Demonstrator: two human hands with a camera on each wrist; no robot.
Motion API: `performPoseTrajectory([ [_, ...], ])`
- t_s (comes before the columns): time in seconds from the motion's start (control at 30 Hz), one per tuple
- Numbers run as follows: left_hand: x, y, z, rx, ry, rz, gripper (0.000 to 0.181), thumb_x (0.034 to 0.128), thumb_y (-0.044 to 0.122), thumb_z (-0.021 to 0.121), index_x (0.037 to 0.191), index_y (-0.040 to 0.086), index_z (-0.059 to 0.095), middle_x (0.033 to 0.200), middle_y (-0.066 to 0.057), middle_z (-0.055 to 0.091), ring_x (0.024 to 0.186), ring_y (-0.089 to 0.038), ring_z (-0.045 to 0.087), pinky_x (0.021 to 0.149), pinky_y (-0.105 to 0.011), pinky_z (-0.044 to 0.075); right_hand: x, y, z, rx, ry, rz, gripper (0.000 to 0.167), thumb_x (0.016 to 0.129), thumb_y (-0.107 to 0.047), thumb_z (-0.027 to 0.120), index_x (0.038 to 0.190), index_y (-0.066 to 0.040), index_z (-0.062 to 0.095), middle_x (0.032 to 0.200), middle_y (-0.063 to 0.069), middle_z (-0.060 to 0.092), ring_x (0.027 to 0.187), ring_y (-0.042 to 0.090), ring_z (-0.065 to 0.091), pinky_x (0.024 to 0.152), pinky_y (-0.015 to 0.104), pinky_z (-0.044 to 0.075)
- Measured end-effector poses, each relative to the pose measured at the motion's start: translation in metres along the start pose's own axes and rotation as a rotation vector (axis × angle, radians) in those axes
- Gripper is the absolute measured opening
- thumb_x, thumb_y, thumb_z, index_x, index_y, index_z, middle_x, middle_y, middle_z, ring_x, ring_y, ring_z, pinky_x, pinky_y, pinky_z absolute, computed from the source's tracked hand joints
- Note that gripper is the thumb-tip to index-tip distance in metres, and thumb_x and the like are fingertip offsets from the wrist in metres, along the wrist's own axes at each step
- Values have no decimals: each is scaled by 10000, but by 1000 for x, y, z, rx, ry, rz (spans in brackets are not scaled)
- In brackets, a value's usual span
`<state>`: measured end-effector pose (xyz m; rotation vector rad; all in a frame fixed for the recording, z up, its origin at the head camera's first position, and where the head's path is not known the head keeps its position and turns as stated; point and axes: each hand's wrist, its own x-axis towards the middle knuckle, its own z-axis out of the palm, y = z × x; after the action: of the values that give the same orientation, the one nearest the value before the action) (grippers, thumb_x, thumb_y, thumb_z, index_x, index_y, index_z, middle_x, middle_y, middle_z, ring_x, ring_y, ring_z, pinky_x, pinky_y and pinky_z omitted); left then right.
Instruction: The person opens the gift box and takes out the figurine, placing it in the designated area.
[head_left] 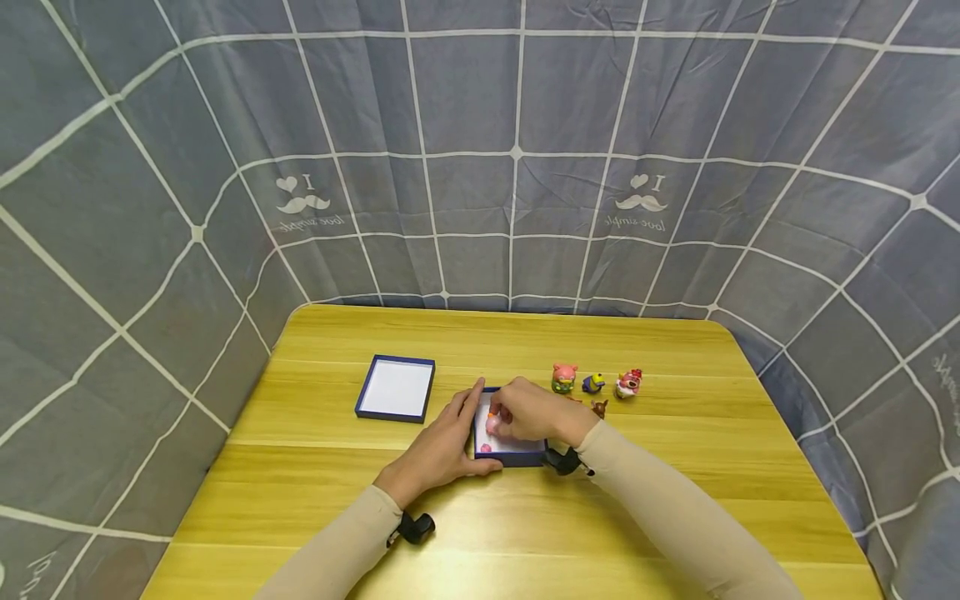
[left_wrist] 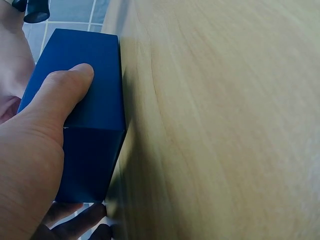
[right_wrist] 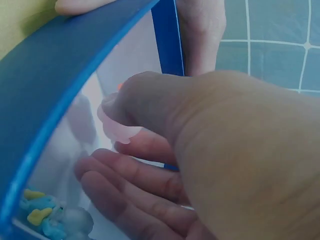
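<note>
A blue box (head_left: 513,458) with a white inside stands on the table, seen from outside as a blue block (left_wrist: 95,105) in the left wrist view. The left hand (head_left: 438,446) holds its left side, thumb along the front wall and fingers round the far end. Inside the box, the right hand (head_left: 528,410) pinches a pink figure (right_wrist: 119,125) between thumb and forefinger, its other fingers loosely bent. A small pink piece (head_left: 486,448) lies in the box's near left corner. A blue and yellow figure (right_wrist: 45,215) rests inside too, in the right wrist view.
A matching shallow lid or tray (head_left: 396,387) lies to the left. Right of the box stand a pink-headed figure (head_left: 564,377), a blue and yellow one (head_left: 593,383), a red and white one (head_left: 628,383) and a brown one (head_left: 599,408). A grey curtain (head_left: 465,200) surrounds the table.
</note>
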<state>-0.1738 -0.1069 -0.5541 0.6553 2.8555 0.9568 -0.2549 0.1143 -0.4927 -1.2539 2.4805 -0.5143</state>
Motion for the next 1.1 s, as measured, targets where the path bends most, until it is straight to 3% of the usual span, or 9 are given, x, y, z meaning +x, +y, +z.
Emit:
performPoseTrajectory([
  [0.23, 0, 0, 0, -4, 4, 6, 1396, 930, 604, 974, 1888, 96, 95, 1861, -245, 364, 1625, -418, 556, 1289, -549, 554, -4, 1, -1, 25, 42, 17, 179, 1082, -135, 837, 1215, -16, 826, 1024, 40, 820, 839, 55, 654, 791, 240, 606],
  [0.57, 1, 1, 0, -3, -6, -1, 1395, 936, 598, 971, 1892, 120, 75, 1873, -232, 351, 1649, -418, 531, 1310, -554, 535, -13, 2, 0, 73, 110, 42, 192, 1056, -111, 851, 1224, -38, 796, 1160, 77, 842, 1055, 139, 787, 956, 340, 686],
  [1.1, 2, -1, 2, -6, -18, -18, 1400, 932, 622, 964, 1892, 123, 76, 1871, -234, 350, 1646, -415, 534, 1311, -551, 533, -25, 5, 3, 79, 190, 22, 140, 1027, -110, 859, 1130, -82, 768, 1113, 47, 809, 1069, 169, 796, 957, 364, 691],
])
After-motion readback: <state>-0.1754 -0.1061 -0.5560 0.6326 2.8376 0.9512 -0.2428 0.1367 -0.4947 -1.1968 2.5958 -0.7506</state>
